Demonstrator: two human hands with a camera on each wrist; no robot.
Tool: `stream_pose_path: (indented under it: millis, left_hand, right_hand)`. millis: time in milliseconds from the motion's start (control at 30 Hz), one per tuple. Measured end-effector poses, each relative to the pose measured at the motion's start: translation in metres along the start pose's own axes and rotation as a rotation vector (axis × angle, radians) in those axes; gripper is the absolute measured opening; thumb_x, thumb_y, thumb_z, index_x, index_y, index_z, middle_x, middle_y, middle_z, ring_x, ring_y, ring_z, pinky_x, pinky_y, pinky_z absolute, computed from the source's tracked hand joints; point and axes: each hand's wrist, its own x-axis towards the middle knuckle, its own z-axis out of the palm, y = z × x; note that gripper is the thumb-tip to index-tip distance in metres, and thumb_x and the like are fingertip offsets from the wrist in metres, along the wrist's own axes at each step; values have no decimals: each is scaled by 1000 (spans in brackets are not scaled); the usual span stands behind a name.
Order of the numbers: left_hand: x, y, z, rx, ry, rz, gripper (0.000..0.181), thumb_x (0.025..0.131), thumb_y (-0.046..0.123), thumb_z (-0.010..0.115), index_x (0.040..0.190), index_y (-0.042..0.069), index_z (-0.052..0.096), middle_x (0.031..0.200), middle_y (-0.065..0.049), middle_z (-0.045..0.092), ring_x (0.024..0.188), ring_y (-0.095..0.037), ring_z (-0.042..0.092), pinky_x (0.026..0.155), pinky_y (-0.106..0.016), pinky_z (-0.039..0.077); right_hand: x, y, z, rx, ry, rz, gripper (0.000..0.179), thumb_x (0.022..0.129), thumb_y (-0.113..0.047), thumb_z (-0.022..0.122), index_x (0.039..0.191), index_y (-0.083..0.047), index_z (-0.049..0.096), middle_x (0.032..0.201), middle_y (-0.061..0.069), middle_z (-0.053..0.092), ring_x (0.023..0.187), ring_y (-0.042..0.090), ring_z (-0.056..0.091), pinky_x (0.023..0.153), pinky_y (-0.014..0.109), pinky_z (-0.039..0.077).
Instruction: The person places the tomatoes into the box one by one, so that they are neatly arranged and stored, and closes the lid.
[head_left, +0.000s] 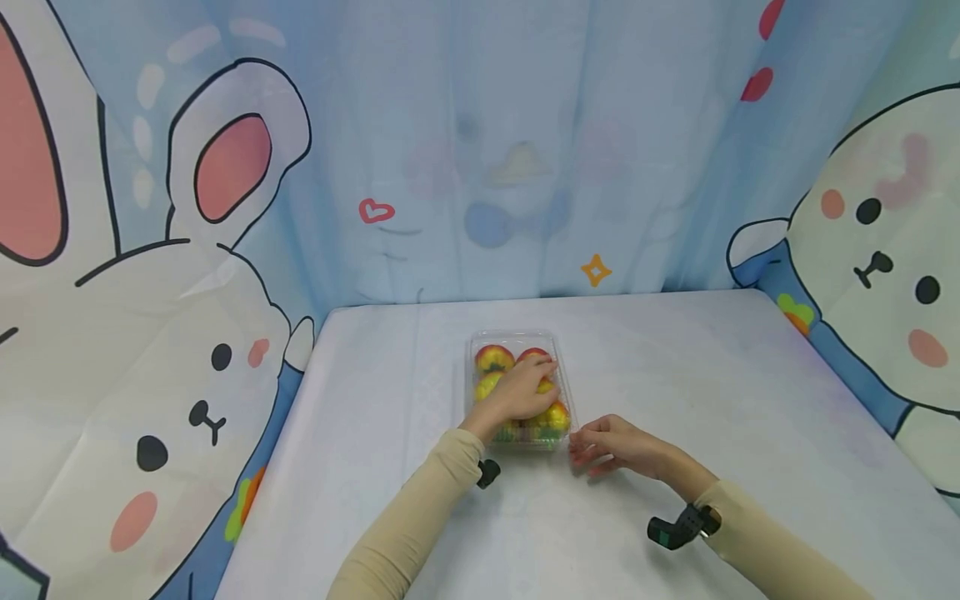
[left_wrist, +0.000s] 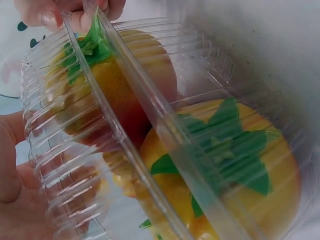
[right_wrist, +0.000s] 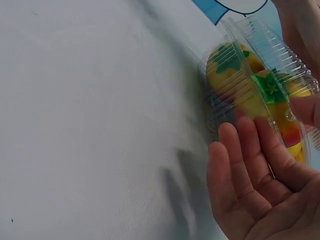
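Note:
A clear plastic clamshell box [head_left: 517, 336] lies on the white table, with several yellow-red fruits [head_left: 495, 358] inside. Green star-shaped leaves [left_wrist: 227, 150] top the fruits. My left hand [head_left: 525, 390] lies over the lid, fingers stretched across it; part of this hand [left_wrist: 15, 185] shows beside the ribbed wall in the left wrist view. At the box's near right corner, my right hand [head_left: 611, 446] pinches the rim [right_wrist: 262, 90] between thumb and forefinger. Its other fingers [right_wrist: 227, 165] extend loosely beside the box. Two rim edges run apart in the left wrist view, meeting near those fingertips.
A white cloth covers the table [head_left: 675, 358]. Behind it hangs a blue curtain [head_left: 480, 167] with printed cartoon figures, which continues down both sides. Each wrist wears a small black camera, such as the right one [head_left: 678, 527].

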Motion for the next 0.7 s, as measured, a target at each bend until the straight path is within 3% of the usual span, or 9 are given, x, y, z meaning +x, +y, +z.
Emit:
stream_pose_path:
  millis: [200,700]
  left_hand:
    - [-1,1,0,11,-5,5,51,97,23,52,143,4,51,151,-13,44,140,-25,39,114,-33,34]
    - [-1,2,2,25,-37,-22,52,97,25,51,145,6,49,153,-10,41,142,-24,37,114,-34,34]
  right_hand:
    - [0,5,3,68,15,10,37,97,-19,53,112,12,65,105,17,71,91,20,70,78,37,59]
    - [4,18,9,211,20,-81,20,100,-15,56,101,-1,69,97,11,74,89,16,70,77,30,59]
